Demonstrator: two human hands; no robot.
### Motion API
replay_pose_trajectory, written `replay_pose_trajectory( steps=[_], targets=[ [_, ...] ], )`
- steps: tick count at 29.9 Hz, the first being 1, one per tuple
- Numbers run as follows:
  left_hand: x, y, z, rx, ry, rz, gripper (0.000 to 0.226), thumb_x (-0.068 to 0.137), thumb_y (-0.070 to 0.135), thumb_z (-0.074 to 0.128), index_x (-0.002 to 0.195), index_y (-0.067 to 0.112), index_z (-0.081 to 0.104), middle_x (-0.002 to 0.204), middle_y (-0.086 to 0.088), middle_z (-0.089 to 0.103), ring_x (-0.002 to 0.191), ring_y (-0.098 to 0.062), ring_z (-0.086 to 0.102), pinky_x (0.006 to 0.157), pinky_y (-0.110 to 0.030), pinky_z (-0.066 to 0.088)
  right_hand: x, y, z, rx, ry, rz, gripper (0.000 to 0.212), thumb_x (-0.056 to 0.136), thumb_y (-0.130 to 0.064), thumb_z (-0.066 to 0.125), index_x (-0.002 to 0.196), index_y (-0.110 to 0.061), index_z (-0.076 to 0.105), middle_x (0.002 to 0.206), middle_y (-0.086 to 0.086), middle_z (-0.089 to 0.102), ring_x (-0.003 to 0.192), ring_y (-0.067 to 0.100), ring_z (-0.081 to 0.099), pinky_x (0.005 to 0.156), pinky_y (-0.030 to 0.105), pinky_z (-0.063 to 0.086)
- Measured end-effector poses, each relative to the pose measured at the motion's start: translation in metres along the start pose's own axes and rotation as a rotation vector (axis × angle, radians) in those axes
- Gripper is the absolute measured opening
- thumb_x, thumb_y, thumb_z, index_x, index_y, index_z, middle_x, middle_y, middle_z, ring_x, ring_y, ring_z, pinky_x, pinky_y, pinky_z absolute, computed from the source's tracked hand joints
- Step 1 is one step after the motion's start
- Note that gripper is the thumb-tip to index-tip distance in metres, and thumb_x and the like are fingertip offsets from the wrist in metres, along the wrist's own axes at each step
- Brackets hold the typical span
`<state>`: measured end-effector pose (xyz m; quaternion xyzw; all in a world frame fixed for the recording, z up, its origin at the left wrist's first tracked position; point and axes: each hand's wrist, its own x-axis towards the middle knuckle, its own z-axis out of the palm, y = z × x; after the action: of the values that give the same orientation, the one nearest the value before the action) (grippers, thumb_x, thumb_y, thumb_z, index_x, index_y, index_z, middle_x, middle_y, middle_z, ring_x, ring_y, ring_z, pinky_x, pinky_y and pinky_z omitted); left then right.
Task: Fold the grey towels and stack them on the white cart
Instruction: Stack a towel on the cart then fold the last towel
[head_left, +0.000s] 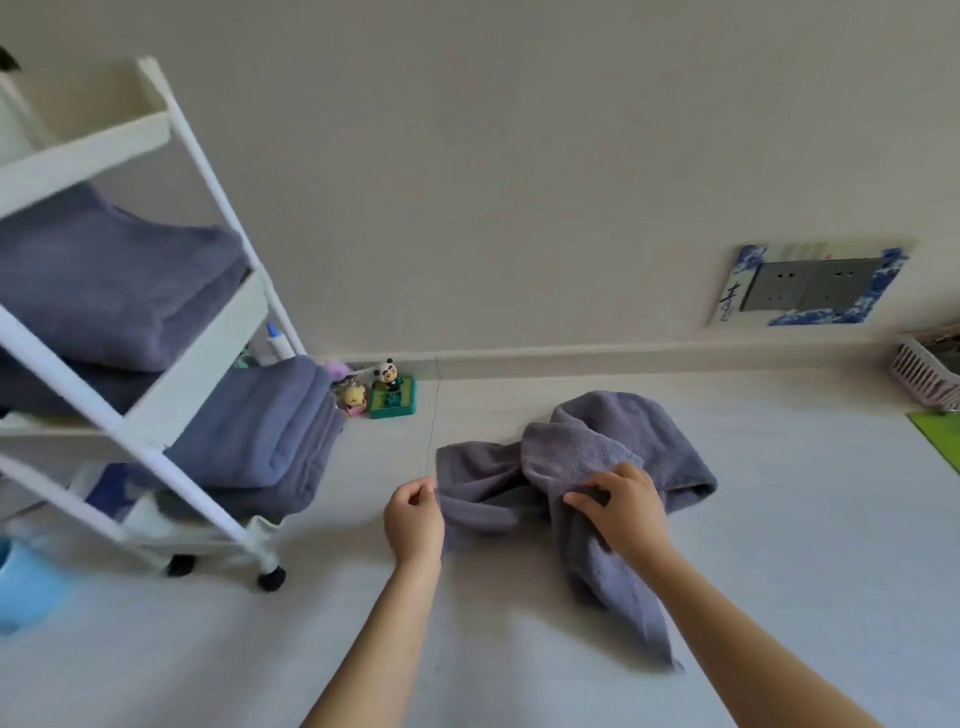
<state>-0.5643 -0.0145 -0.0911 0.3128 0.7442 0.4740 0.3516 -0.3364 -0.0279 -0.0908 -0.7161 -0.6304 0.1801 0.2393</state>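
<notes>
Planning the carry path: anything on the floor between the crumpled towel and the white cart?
Head view: bare floor between crumpled towel and white cart; only the left hand sits there.

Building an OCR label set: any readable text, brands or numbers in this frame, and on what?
"青": one large dark character, on the blue-and-white surround of the wall socket.
Green toy base under the panda figure: markings too blurred to read.
Grey towel, white cart, both hands: no text visible.

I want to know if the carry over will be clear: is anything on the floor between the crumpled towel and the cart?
Nothing visible: bare floor lies between the crumpled towel and the cart. The small toys sit back by the wall.
</notes>
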Motion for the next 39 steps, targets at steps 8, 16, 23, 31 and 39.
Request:
replay_pose_trajectory(
  steps=[8,16,23,31,39],
  targets=[
    [0.001,-0.007,-0.01,0.322,-0.02,0.006,0.024,0.092,0.023,0.047,0.098,0.025,0.07,0.112,-0.003,0.065,0.103,-0.029,0.057,0.088,-0.038,0.043,0.002,-0.029,0.001,0.202,0.115,-0.027,0.014,0.085,-0.033,0.066,0.082,-0.019,0.066,0.091,-0.008,0.062,0.099,0.019,0.045,0.085,0.034,0.038],
    [-0.032,0.025,0.041,0.003,-0.548,0.113,0.036,0.099,0.032,0.036,0.126,0.022,0.059,0.129,0.004,0.056,0.122,-0.016,0.049,0.106,-0.033,0.037,-0.004,-0.02,-0.048,0.413,0.164,0.041,0.008,0.09,-0.026,0.061,0.085,-0.019,0.06,0.075,-0.008,0.061,0.074,-0.002,0.055,0.061,0.004,0.037],
    [-0.061,0.071,0.107,0.057,-0.8,0.375,0.042,0.102,0.036,0.031,0.143,0.032,0.036,0.155,0.005,0.023,0.142,-0.009,0.019,0.118,-0.033,0.015,-0.002,0.01,-0.123,0.45,0.35,0.062,0.004,0.09,-0.019,0.06,0.086,-0.017,0.061,0.075,-0.01,0.061,0.073,-0.001,0.054,0.058,0.004,0.036],
    [-0.138,0.128,0.22,0.091,-1.071,0.501,0.048,0.101,0.046,0.02,0.145,0.031,0.032,0.156,0.005,0.016,0.142,-0.017,0.022,0.118,-0.04,0.018,-0.005,0.089,-0.211,0.386,0.53,0.123,0.005,0.089,-0.019,0.062,0.086,-0.016,0.062,0.074,-0.012,0.059,0.072,-0.003,0.053,0.062,0.006,0.036],
    [-0.24,0.146,0.336,0.069,-1.257,0.431,0.05,0.101,0.044,0.019,0.143,0.024,0.037,0.146,0.002,0.034,0.121,-0.013,0.047,0.106,-0.034,0.039,-0.011,0.212,-0.317,0.256,0.741,0.254,0.003,0.087,-0.02,0.065,0.086,-0.018,0.063,0.078,-0.008,0.06,0.077,0.011,0.052,0.069,0.017,0.032]
  ],
)
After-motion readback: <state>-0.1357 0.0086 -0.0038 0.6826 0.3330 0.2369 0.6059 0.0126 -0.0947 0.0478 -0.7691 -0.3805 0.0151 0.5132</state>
